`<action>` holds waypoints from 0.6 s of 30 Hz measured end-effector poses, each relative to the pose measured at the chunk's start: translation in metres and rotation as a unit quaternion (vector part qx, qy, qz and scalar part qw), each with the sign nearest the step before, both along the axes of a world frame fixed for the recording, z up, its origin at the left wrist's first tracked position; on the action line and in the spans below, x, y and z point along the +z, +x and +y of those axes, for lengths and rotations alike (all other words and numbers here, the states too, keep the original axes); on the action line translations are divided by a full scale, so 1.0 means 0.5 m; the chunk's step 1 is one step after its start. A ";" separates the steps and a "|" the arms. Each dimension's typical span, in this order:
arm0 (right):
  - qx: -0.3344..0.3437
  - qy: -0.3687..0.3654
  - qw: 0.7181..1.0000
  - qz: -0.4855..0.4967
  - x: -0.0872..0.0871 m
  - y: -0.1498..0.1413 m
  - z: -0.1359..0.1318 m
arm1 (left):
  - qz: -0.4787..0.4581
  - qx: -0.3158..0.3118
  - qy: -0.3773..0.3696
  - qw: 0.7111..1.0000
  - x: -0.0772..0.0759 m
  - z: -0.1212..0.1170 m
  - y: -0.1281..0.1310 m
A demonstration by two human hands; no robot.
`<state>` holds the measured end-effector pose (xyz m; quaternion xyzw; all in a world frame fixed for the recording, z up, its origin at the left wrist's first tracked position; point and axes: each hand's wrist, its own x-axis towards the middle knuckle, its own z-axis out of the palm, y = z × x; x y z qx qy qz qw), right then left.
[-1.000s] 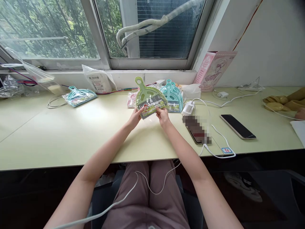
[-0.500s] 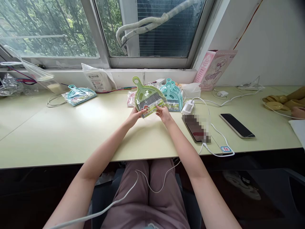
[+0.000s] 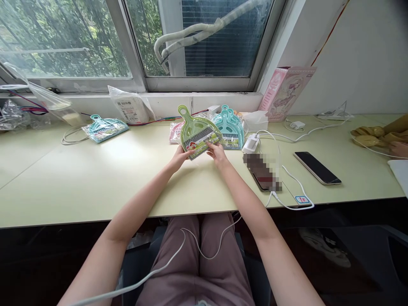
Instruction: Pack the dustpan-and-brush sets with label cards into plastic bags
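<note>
A green dustpan and brush set (image 3: 198, 134), wrapped in clear plastic, is held up above the table between my two hands. My left hand (image 3: 181, 158) grips its lower left corner, thumb on the front. On the lower right edge, my right hand (image 3: 217, 153) pinches it with the thumb in front. The grey bristles and a printed label face me. Behind it to the right, blue packaged dustpan sets (image 3: 231, 127) lie on the table. A pink packet (image 3: 175, 132) is partly hidden behind the green set. Another blue dustpan set (image 3: 105, 127) lies at the far left.
On the right lie a phone (image 3: 259, 174) with a cable, a second phone (image 3: 317, 168) and a white charger (image 3: 250, 143). A pink box (image 3: 287, 93) leans by the wall. A white package (image 3: 130, 106) stands under the window. Another person's hand (image 3: 398, 148) shows at the right edge.
The green dustpan set has dipped slightly and tilted a little in my hands. Both hands keep their hold. The things on the table stay in place.
</note>
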<state>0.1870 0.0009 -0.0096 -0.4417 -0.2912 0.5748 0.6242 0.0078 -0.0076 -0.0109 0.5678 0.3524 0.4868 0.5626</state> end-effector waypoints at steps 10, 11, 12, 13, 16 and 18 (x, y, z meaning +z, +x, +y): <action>0.004 0.020 0.998 -0.064 0.008 0.008 -0.003 | 0.001 -0.018 -0.014 1.000 0.004 -0.007 0.003; 0.002 0.017 0.998 -0.065 0.007 0.007 -0.002 | 0.000 -0.016 -0.015 1.000 0.004 -0.007 0.003; 0.001 0.014 0.998 -0.066 0.006 0.007 -0.002 | 0.000 -0.015 -0.017 1.000 0.005 -0.007 0.003; 0.000 0.011 0.998 -0.067 0.005 0.006 -0.002 | 0.000 -0.015 -0.019 1.000 0.006 -0.008 0.003; -0.003 0.002 0.998 -0.069 0.004 0.004 -0.003 | 0.008 -0.021 -0.023 0.999 0.010 -0.011 0.003; -0.008 -0.006 0.997 -0.071 0.004 0.004 -0.003 | 0.014 -0.023 -0.022 0.999 0.012 -0.013 0.004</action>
